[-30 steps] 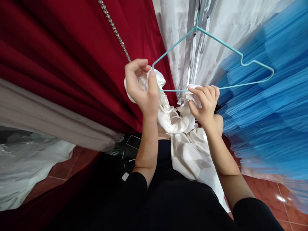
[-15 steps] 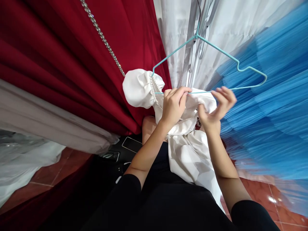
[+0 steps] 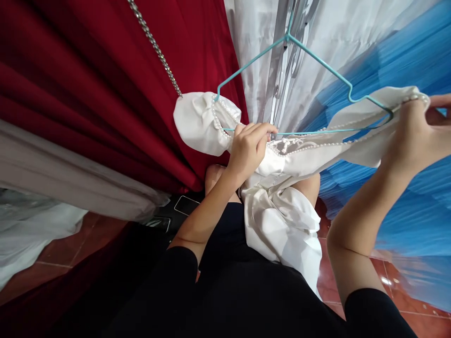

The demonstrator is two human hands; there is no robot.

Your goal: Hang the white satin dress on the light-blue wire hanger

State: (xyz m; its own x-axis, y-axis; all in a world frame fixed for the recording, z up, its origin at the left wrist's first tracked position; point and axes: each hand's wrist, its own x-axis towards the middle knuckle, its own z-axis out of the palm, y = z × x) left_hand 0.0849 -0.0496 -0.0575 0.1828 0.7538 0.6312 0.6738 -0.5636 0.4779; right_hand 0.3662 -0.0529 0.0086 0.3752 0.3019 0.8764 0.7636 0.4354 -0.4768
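Note:
A white dress (image 3: 282, 220) with pearl trim lies across my lap, its top on a light-blue wire hanger (image 3: 317, 58). The hanger's left end sits inside the puffed sleeve on the left. Near the middle, my left hand (image 3: 248, 148) is closed on the hanger's bottom bar and the dress beside it. At the right edge my right hand (image 3: 423, 129) grips the pearl-edged right sleeve, stretched out around the hanger's right end. Part of the right hand's fingers is cut off by the frame.
Dark red fabric (image 3: 197, 47) with a beaded strand hangs on the left. Blue tulle (image 3: 416, 197) hangs on the right, white cloth (image 3: 338, 28) and metal poles behind the hanger. Phones lie on a black surface at lower left. The floor (image 3: 416, 324) is red tile.
My right hand has moved far right and now grips the right sleeve, pulling the dress top out over the hanger's right end. My left hand has stayed nearly in place.

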